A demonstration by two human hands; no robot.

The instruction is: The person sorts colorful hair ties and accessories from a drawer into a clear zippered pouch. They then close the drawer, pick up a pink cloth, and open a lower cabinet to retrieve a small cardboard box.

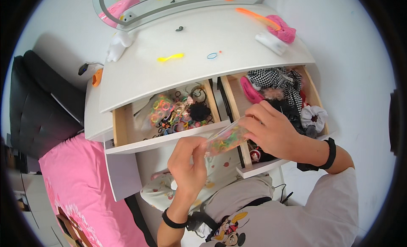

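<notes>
A clear plastic bag of small colourful hair ties [227,140] is stretched between my hands, in front of the open drawers. My left hand [188,162] is closed on the bag's lower left end. At its upper right end, my right hand [271,130] pinches the plastic, fingers bent over the edge. Beyond my left hand, the left drawer [127,128] holds many loose hair ties [180,124], another clear bag of coloured ties [161,109] and a black scrunchie [199,111]. The right drawer [237,92], partly behind my right hand, contains a black-and-white checked cloth [275,79] and a white scrunchie [313,116].
On the white dressing table [148,77] lie a yellow comb-like piece [170,57], a blue hair tie [212,56], an orange comb [256,18], a pink fuzzy bundle [283,31] and a white packet [271,43]. A mirror [169,9] stands behind. A pink bed [85,183] is at left.
</notes>
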